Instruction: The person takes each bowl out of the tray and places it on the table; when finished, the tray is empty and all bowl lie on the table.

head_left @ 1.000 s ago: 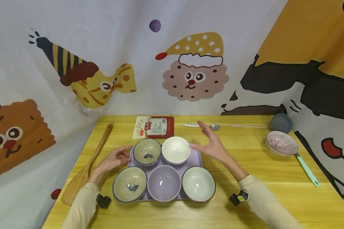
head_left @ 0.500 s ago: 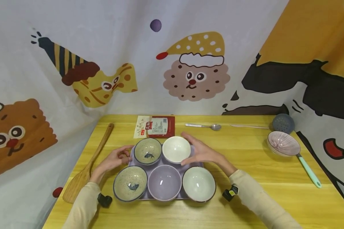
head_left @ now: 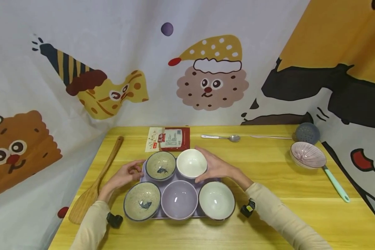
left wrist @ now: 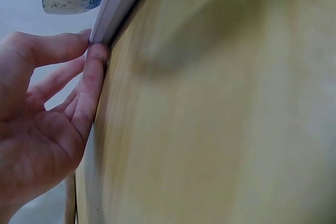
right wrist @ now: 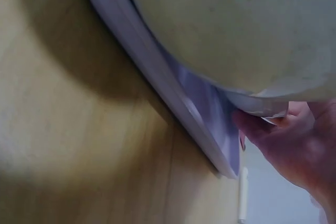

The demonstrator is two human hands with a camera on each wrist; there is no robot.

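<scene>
A lilac tray [head_left: 176, 176] carries several bowls. At its back right sits a white bowl [head_left: 192, 164], with my right hand [head_left: 220, 166] curved round its right side, thumb in front and fingers behind. In the right wrist view that hand [right wrist: 299, 150] is at the bowl's lower side, partly hidden by a nearer bowl [right wrist: 236, 30]. My left hand [head_left: 122, 176] is at the tray's left edge, beside a speckled bowl with a fish [head_left: 160, 165]. The left wrist view shows its thumb and index finger pinching the tray rim [left wrist: 114, 9].
A second fish bowl [head_left: 142, 201], a purple bowl [head_left: 179, 200] and a pale green bowl [head_left: 217, 200] line the tray's front. Around it lie a wooden spatula [head_left: 95, 184], a food packet [head_left: 167, 139], a spoon [head_left: 220, 137], a striped bowl [head_left: 307, 155] and a skimmer [head_left: 335, 184].
My right hand has come in leftward and down from beside the white bowl and now curves round it. My left hand stays at the tray edge. The bowls have not moved.
</scene>
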